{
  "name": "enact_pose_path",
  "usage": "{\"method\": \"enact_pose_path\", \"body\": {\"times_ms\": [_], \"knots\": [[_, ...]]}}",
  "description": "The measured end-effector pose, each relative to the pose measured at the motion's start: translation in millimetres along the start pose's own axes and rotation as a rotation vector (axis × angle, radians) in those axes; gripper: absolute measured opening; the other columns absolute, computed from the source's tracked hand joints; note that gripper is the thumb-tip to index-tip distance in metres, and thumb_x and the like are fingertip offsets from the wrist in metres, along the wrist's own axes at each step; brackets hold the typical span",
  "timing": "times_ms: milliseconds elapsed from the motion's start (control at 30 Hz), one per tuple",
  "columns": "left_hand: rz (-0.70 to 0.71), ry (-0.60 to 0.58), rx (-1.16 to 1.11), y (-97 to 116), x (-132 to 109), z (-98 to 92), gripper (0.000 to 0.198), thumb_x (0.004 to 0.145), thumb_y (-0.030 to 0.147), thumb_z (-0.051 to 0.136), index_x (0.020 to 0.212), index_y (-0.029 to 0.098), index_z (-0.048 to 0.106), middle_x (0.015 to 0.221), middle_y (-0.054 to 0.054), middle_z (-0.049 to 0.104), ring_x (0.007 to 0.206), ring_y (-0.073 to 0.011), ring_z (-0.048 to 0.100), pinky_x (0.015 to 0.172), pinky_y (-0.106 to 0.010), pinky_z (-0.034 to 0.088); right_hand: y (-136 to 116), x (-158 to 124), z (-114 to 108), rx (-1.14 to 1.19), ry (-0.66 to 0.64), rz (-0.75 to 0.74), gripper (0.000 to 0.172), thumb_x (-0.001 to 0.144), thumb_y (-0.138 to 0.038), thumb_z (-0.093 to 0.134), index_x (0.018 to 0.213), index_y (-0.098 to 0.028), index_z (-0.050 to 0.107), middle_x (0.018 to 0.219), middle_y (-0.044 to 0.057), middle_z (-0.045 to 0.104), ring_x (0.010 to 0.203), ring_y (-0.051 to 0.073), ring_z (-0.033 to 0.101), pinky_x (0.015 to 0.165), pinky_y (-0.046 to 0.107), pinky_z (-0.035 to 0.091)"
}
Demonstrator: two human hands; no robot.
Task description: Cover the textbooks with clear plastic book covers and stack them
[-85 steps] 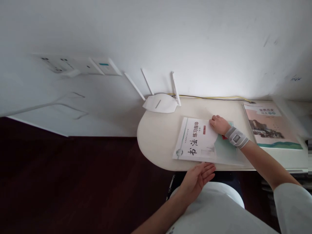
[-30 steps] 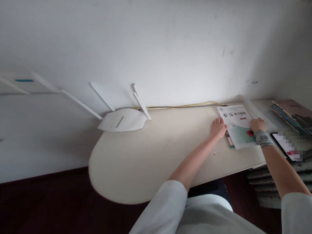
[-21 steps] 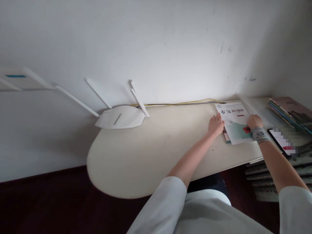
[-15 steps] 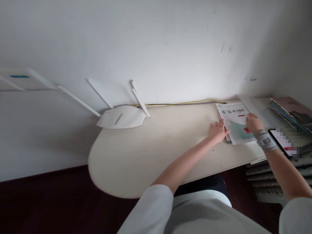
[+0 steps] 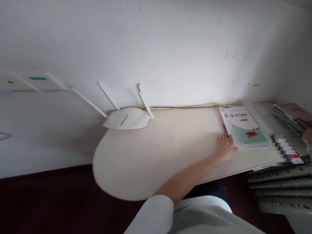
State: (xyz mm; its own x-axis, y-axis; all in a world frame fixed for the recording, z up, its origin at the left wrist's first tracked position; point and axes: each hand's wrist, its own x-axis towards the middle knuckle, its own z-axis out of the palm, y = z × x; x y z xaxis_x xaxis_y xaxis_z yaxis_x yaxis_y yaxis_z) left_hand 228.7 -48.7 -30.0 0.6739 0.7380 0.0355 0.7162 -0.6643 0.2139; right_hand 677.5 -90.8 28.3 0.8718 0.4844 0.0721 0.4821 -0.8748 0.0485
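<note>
- Two stacked books (image 5: 245,125) lie flat just right of the left hand (image 5: 226,148), which is spread and grips nothing, thumb at their near corner.
- The right hand (image 5: 307,135) has left their cover for the book pile (image 5: 293,117); it is cut off by the frame, so whether it grips cannot be told. Only the left hand now steadies the pair.
- The phone (image 5: 284,145) lies between the hands, near the table's front edge.
- Leftward of the left hand, the table (image 5: 170,146) gives broad sliding room up to the router (image 5: 128,119).

2 hands (image 5: 225,149) (image 5: 308,135), 2 piles of books (image 5: 243,131) (image 5: 291,115), 1 white router (image 5: 129,118), 1 phone (image 5: 296,158) and 1 table (image 5: 136,162).
</note>
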Motion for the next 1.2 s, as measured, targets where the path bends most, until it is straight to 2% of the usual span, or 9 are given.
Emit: {"method": "enact_pose_path", "body": {"times_ms": [100,233,433,600,867,967,1033,1100,1200], "knots": [[0.004,0.033,0.005,0,-2,-1.2,0.077,0.088,0.056,0.031,0.140,-0.001,0.025,0.136,-0.031,0.039,0.132,-0.0369,0.030,0.106,-0.053,0.019,2,-2,-9,-0.049,-0.008,0.024,0.046,0.078,-0.012,0.039,0.118,-0.013,0.060,0.108,0.033,0.057,0.112,0.033,0.052,0.072,0.046,0.036],[0.043,0.032,-0.044,-5,-10,-12.5,0.090,0.081,0.070,0.030,0.143,0.005,0.020,0.137,-0.030,0.038,0.131,-0.0393,0.031,0.103,-0.056,0.022,2,-7,-29,-0.020,0.086,0.011,0.045,0.081,-0.013,0.037,0.120,-0.014,0.059,0.108,0.033,0.056,0.109,0.032,0.054,0.070,0.045,0.037],[0.140,0.079,-0.034,-16,-29,-35.0,0.076,0.087,0.061,0.031,0.143,0.010,0.020,0.144,-0.025,0.029,0.136,-0.0363,0.022,0.105,-0.057,0.020,-51,-55,-31,-0.072,0.199,-0.347,0.054,0.088,-0.048,0.040,0.123,-0.009,0.052,0.113,0.027,0.056,0.106,0.030,0.053,0.078,0.038,0.039],[0.234,0.115,0.003,-26,-58,-50.3,0.068,0.088,0.053,0.038,0.140,0.012,0.027,0.145,-0.024,0.028,0.137,-0.0360,0.019,0.105,-0.055,0.022,-114,-107,-17,-0.148,-0.062,-0.529,0.045,0.091,-0.044,0.036,0.107,-0.010,0.061,0.107,0.023,0.061,0.094,0.027,0.059,0.075,0.034,0.040],[0.169,0.092,-0.011,-54,-108,-63.2,0.061,0.090,0.052,0.035,0.138,0.016,0.031,0.146,-0.019,0.031,0.137,-0.0324,0.021,0.106,-0.050,0.025,-134,-150,-37,-0.177,-0.056,-0.501,0.039,0.091,-0.038,0.037,0.103,-0.012,0.064,0.103,0.021,0.064,0.088,0.027,0.062,0.067,0.032,0.040],[0.119,0.115,-0.054,-65,-122,-65.6,0.058,0.091,0.050,0.035,0.138,0.017,0.032,0.146,-0.017,0.032,0.137,-0.0301,0.022,0.106,-0.048,0.028,-143,-203,-54,-0.136,0.123,-0.507,0.041,0.094,-0.031,0.026,0.107,-0.015,0.061,0.103,0.019,0.064,0.085,0.026,0.062,0.066,0.033,0.039],[0.061,0.160,-0.105,-70,-132,-69.8,0.054,0.092,0.047,0.033,0.138,0.017,0.032,0.146,-0.015,0.033,0.137,-0.0273,0.024,0.107,-0.047,0.029,-154,-258,-62,-0.057,0.292,-0.651,0.043,0.093,-0.035,0.025,0.098,-0.015,0.063,0.089,0.017,0.066,0.075,0.024,0.061,0.061,0.031,0.039],[-0.002,0.242,-0.178,-74,-140,-76.8,0.051,0.093,0.044,0.032,0.137,0.018,0.033,0.146,-0.013,0.033,0.137,-0.0241,0.023,0.107,-0.044,0.030,-171,-324,-61,0.030,0.263,-0.868,0.046,0.094,-0.035,0.022,0.093,-0.016,0.064,0.072,0.014,0.064,0.063,0.020,0.060,0.057,0.030,0.039],[-0.062,0.358,-0.304,-77,-150,-90.4,0.049,0.094,0.040,0.028,0.139,0.020,0.031,0.147,-0.011,0.032,0.137,-0.0190,0.024,0.108,-0.039,0.031,-204,-419,-41,0.239,0.049,-1.267,0.048,0.092,-0.022,0.018,0.096,-0.015,0.065,0.071,0.016,0.065,0.054,0.021,0.059,0.049,0.032,0.041]]}}
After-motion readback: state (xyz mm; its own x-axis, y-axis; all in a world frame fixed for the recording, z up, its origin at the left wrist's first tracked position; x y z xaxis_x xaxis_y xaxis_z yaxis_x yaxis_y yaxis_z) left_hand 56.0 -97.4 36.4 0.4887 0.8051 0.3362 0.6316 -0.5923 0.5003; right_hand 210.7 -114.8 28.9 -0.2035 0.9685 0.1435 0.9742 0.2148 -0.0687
